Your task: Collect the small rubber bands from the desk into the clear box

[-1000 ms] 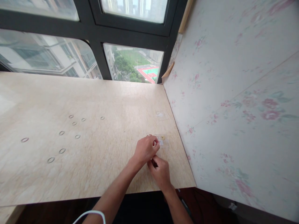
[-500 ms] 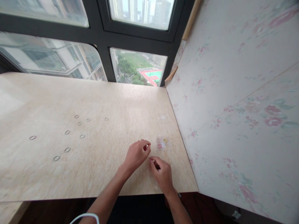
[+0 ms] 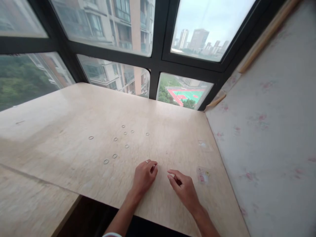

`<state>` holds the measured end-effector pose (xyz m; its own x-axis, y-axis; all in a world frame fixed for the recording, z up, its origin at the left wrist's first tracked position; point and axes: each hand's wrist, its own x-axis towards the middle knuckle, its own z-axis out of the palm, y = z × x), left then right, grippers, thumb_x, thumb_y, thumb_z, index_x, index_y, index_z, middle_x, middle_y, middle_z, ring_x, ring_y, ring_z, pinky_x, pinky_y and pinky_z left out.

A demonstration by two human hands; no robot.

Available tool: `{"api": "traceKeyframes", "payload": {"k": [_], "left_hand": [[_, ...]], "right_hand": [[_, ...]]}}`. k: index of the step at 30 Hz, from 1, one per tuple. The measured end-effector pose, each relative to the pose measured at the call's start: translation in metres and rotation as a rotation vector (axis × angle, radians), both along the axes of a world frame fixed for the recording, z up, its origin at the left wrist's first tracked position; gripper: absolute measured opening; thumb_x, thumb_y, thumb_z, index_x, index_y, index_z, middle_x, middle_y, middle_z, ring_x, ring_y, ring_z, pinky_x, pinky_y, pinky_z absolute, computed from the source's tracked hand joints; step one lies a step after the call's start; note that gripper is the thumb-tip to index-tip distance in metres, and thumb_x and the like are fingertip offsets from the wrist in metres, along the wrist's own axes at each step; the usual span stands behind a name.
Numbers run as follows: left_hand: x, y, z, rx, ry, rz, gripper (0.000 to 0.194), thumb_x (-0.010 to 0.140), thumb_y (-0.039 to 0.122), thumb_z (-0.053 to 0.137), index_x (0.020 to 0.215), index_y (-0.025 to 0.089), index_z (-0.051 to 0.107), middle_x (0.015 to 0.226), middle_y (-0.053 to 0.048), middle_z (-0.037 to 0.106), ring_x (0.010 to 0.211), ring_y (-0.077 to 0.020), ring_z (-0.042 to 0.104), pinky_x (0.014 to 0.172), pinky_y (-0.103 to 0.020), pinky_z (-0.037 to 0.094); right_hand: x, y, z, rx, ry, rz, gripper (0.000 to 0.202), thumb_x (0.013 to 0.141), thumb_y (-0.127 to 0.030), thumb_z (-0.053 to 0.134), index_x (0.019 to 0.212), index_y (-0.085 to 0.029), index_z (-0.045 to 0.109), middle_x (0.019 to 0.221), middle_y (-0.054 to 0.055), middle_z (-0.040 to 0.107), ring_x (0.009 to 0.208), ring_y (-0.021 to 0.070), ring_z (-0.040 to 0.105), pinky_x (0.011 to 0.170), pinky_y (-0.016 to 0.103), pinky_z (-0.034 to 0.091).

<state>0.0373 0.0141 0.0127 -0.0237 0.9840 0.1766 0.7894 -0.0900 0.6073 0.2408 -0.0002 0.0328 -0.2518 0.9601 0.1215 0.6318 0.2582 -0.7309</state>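
Note:
My left hand (image 3: 145,174) is closed in a pinch above the table; whatever its fingertips hold is too small to make out. It wears a ring. To its right is my right hand (image 3: 181,186), thumb and forefinger slightly apart, with no object visible between them. Several thin metal rings lie scattered on the table to the left, among them one ring (image 3: 115,156) near my left hand and another ring (image 3: 91,138) farther off. A small clear box (image 3: 203,175) with red and yellow items sits right of my right hand.
A clear lid-like piece (image 3: 205,145) lies behind the box. The marbled tabletop (image 3: 74,112) runs back to dark-framed windows (image 3: 111,56), with a flowered wall (image 3: 266,138) on the right. Its front edge drops off beneath my forearms.
The view has turned left and up. My hands have moved apart from each other, and the thumb and forefinger of my right hand have parted.

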Motion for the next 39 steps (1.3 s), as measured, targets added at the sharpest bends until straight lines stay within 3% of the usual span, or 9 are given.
{"api": "traceKeyframes", "payload": {"k": [6, 11, 15, 18, 23, 30, 35, 39], "left_hand": [[-0.005, 0.002, -0.003, -0.023, -0.248, 0.056, 0.019, 0.086, 0.024, 0.048, 0.089, 0.02, 0.066, 0.075, -0.003, 0.067, 0.068, -0.0166, 0.06, 0.064, -0.029, 0.042], [-0.007, 0.002, -0.006, -0.008, -0.273, 0.036, 0.018, 0.084, 0.02, 0.049, 0.088, 0.02, 0.066, 0.072, -0.004, 0.065, 0.066, -0.0171, 0.059, 0.064, -0.03, 0.04], [-0.005, 0.002, -0.003, -0.066, -0.247, 0.038, 0.015, 0.082, 0.02, 0.05, 0.076, 0.021, 0.063, 0.07, -0.004, 0.064, 0.065, -0.0183, 0.058, 0.06, -0.031, 0.037], [-0.005, 0.003, -0.001, -0.103, -0.253, 0.024, 0.014, 0.081, 0.021, 0.05, 0.071, 0.022, 0.06, 0.07, -0.005, 0.064, 0.065, -0.0189, 0.058, 0.059, -0.032, 0.037], [-0.003, 0.003, -0.002, -0.109, -0.279, 0.038, 0.015, 0.081, 0.02, 0.051, 0.078, 0.023, 0.065, 0.072, -0.006, 0.066, 0.069, -0.0206, 0.061, 0.064, -0.034, 0.04], [-0.002, 0.001, -0.004, -0.041, -0.279, 0.07, 0.017, 0.079, 0.017, 0.053, 0.085, 0.021, 0.068, 0.073, -0.003, 0.067, 0.069, -0.0184, 0.061, 0.066, -0.031, 0.042], [-0.004, 0.002, -0.003, -0.007, -0.291, 0.071, 0.017, 0.081, 0.018, 0.052, 0.086, 0.02, 0.069, 0.073, -0.002, 0.067, 0.068, -0.0161, 0.06, 0.066, -0.028, 0.042], [-0.006, 0.004, -0.003, 0.001, -0.295, 0.072, 0.019, 0.082, 0.019, 0.051, 0.089, 0.019, 0.069, 0.077, -0.003, 0.069, 0.069, -0.0163, 0.061, 0.066, -0.028, 0.042]], "right_hand": [[-0.106, 0.092, 0.027, 0.128, -0.038, 0.213, 0.027, 0.09, -0.03, 0.05, 0.108, -0.018, 0.067, 0.058, -0.004, 0.06, 0.053, 0.0109, 0.056, 0.056, 0.02, 0.042], [-0.21, 0.161, 0.04, 0.229, -0.617, 0.407, 0.035, 0.095, -0.03, 0.045, 0.127, -0.022, 0.055, 0.087, 0.004, 0.072, 0.082, 0.0187, 0.066, 0.068, 0.026, 0.044], [-0.273, 0.198, 0.039, 0.231, -0.735, 0.469, 0.032, 0.092, -0.033, 0.049, 0.117, -0.017, 0.062, 0.104, 0.013, 0.07, 0.092, 0.0242, 0.066, 0.071, 0.03, 0.046], [-0.299, 0.216, 0.034, 0.229, -0.794, 0.511, 0.029, 0.092, -0.03, 0.048, 0.108, -0.013, 0.067, 0.108, 0.017, 0.068, 0.095, 0.0264, 0.066, 0.074, 0.033, 0.047], [-0.311, 0.227, 0.028, 0.253, -0.839, 0.598, 0.027, 0.091, -0.024, 0.051, 0.103, -0.009, 0.069, 0.11, 0.021, 0.067, 0.1, 0.0293, 0.064, 0.079, 0.038, 0.047], [-0.294, 0.227, 0.026, 0.223, -0.823, 0.654, 0.019, 0.083, -0.024, 0.061, 0.093, -0.012, 0.073, 0.107, 0.019, 0.07, 0.099, 0.0281, 0.065, 0.079, 0.034, 0.048], [-0.262, 0.212, 0.029, 0.138, -0.665, 0.626, 0.012, 0.078, -0.022, 0.063, 0.08, -0.014, 0.072, 0.083, 0.012, 0.074, 0.084, 0.0244, 0.069, 0.07, 0.03, 0.049], [-0.214, 0.181, 0.033, 0.064, -0.444, 0.551, 0.025, 0.09, -0.028, 0.047, 0.09, -0.016, 0.069, 0.063, 0.001, 0.07, 0.062, 0.0115, 0.066, 0.06, 0.019, 0.046]]}}
